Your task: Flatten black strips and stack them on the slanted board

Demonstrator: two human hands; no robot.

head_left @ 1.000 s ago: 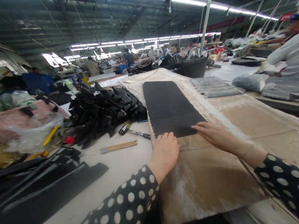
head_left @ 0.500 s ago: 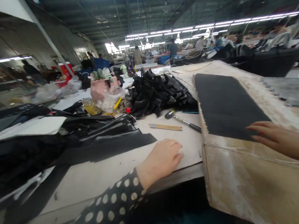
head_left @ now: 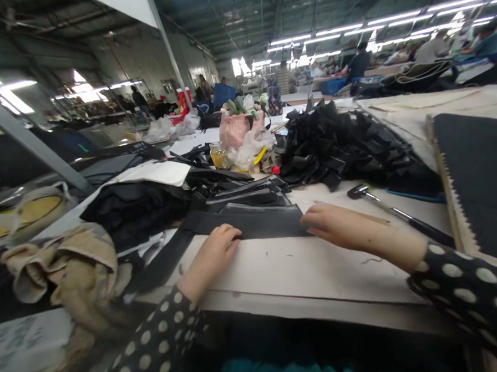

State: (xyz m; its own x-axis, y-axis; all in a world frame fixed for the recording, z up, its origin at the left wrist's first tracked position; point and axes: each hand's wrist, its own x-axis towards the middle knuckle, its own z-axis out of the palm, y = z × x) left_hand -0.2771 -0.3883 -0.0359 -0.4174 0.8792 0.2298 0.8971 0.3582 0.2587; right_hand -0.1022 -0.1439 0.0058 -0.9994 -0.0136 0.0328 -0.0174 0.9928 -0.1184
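Note:
A flat black strip of material [head_left: 262,221] lies across the light work surface in front of me, with other black strips behind it. My left hand [head_left: 214,257] rests at its near edge, fingers slightly bent and thumb apart. At the strip's right end, my right hand [head_left: 338,225] has its fingertips closed on the corner; how far the thumb goes under is hidden. Behind the right forearm, a wooden-looking flat stick [head_left: 375,218] is partly covered. A hammer [head_left: 393,209] with a dark handle lies to the right of that hand.
A heap of black pieces [head_left: 346,142] rises at the back. On the right, a black panel with a toothed edge [head_left: 481,179] lies on a raised board. A jar [head_left: 219,155] and a pink bag [head_left: 239,128] stand behind the strips. Beige gloves [head_left: 77,261] lie at left.
My view has turned left. The right hand has left the toothed black panel and come over to the strip. My left hand has moved from the bare surface to the strip's near edge.

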